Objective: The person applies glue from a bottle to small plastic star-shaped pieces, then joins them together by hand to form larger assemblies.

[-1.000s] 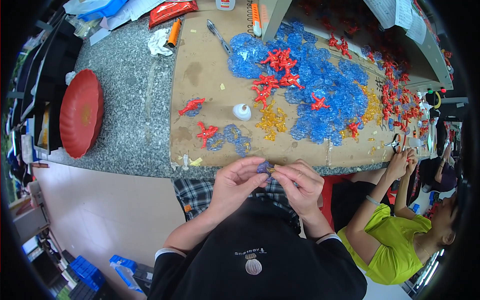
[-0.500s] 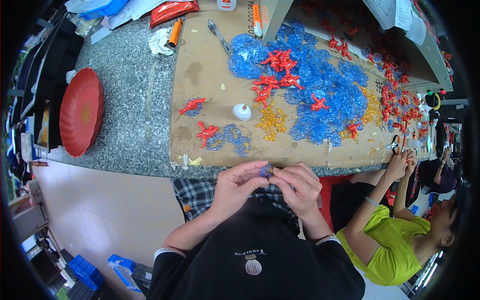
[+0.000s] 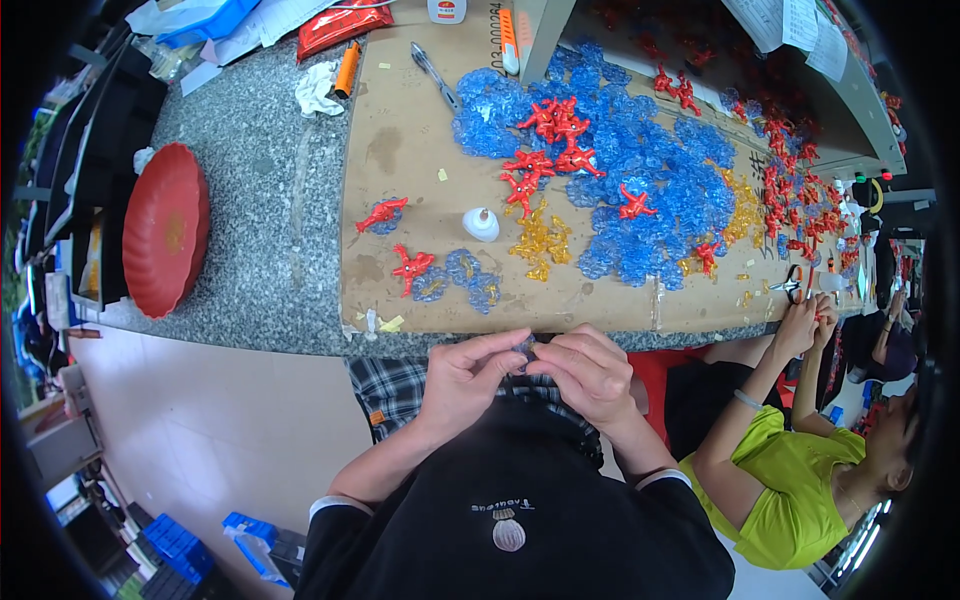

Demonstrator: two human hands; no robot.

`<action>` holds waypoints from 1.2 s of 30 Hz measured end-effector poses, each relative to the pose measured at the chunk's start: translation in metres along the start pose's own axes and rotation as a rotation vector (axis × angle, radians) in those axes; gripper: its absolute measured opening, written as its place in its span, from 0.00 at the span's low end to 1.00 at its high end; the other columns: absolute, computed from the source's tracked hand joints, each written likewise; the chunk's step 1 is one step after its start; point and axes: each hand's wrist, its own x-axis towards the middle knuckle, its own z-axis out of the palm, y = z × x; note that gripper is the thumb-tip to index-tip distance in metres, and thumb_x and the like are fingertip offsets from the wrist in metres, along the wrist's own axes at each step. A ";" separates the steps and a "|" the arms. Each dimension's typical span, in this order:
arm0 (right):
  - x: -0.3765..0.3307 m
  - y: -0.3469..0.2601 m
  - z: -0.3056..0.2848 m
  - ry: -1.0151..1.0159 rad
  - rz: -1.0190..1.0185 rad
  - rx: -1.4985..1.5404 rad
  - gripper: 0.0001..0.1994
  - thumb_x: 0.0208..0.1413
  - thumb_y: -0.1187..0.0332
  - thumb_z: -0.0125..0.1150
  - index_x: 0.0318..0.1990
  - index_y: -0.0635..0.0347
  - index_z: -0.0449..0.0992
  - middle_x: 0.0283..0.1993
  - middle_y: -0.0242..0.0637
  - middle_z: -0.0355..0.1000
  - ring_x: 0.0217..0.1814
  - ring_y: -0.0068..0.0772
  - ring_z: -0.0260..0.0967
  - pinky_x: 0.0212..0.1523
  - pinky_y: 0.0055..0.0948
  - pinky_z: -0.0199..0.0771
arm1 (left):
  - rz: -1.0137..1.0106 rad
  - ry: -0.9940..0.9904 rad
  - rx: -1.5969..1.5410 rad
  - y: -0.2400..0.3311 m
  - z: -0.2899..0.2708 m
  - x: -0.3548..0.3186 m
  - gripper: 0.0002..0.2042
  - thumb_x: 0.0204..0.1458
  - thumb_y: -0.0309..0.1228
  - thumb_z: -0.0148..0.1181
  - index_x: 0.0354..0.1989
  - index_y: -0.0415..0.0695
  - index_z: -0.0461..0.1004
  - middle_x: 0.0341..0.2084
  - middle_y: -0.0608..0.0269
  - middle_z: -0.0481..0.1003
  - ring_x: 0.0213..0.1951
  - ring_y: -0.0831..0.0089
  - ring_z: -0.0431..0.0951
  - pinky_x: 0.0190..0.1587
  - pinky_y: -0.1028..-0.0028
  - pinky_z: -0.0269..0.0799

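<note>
Head view: the left hand [image 3: 466, 380] and the right hand [image 3: 590, 378] meet just past the near edge of the counter [image 3: 250, 220], above the person's lap. Between them is a small bluish-violet translucent piece [image 3: 522, 352], partly covered by the fingertips. The left thumb and forefinger pinch it from the left; the right thumb and forefinger press together at its right edge, where a trace of amber shows, too small to make out.

A sheet of cardboard [image 3: 400, 200] covers much of the counter. On it lie a large heap of blue translucent pieces [image 3: 640, 230], red figures [image 3: 553, 120] on and beside the heap, a cluster of amber pieces [image 3: 540, 243] and, just left of that cluster, a small white bottle [image 3: 481, 225]. Nearer the hands, a red figure touches a few loose blue rings [image 3: 462, 266].

Writing appears in several places: dark printed characters at the cardboard's upper edge, a label with red print on a white container [image 3: 446, 10], fine rows of text on papers [image 3: 800, 25] fixed to the shelf, and lettering above a round emblem [image 3: 508, 532] on the person's black shirt [image 3: 430, 520].

At right, a co-worker in a yellow-green top [image 3: 790, 490] holds something small and red.
</note>
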 end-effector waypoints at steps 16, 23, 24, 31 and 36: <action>0.058 0.019 -0.003 0.076 0.287 -0.011 0.15 0.37 0.72 0.69 0.37 0.64 0.77 0.31 0.38 0.72 0.31 0.33 0.70 0.29 0.26 0.69 | 0.231 0.157 0.418 0.006 0.018 0.019 0.09 0.49 0.19 0.57 0.39 0.37 0.77 0.33 0.56 0.77 0.29 0.69 0.79 0.32 0.76 0.74; 0.095 0.026 0.025 -0.024 0.112 -0.027 0.15 0.39 0.71 0.68 0.38 0.63 0.76 0.37 0.42 0.73 0.36 0.38 0.70 0.35 0.31 0.70 | 0.504 0.313 0.744 0.005 0.015 0.033 0.08 0.47 0.18 0.57 0.36 0.34 0.76 0.34 0.54 0.77 0.29 0.69 0.79 0.30 0.74 0.75; 0.094 0.026 0.022 -0.003 0.101 -0.006 0.15 0.39 0.72 0.68 0.38 0.64 0.76 0.38 0.42 0.73 0.36 0.39 0.70 0.35 0.31 0.70 | 0.506 0.313 0.745 0.006 0.014 0.037 0.08 0.47 0.18 0.57 0.36 0.34 0.76 0.34 0.54 0.77 0.29 0.69 0.79 0.30 0.74 0.75; 0.050 0.033 -0.015 0.338 0.405 0.286 0.12 0.48 0.76 0.59 0.42 0.62 0.69 0.43 0.37 0.74 0.36 0.24 0.71 0.30 0.22 0.69 | 0.603 0.384 0.942 0.036 0.010 0.064 0.08 0.44 0.21 0.59 0.35 0.39 0.77 0.30 0.57 0.75 0.29 0.62 0.77 0.29 0.70 0.73; 0.022 0.038 -0.021 0.226 0.464 0.303 0.15 0.50 0.77 0.57 0.46 0.64 0.64 0.42 0.37 0.74 0.37 0.19 0.71 0.32 0.18 0.68 | 0.646 0.456 1.248 0.061 0.005 0.135 0.18 0.38 0.17 0.57 0.43 0.40 0.73 0.39 0.56 0.72 0.38 0.60 0.71 0.39 0.65 0.69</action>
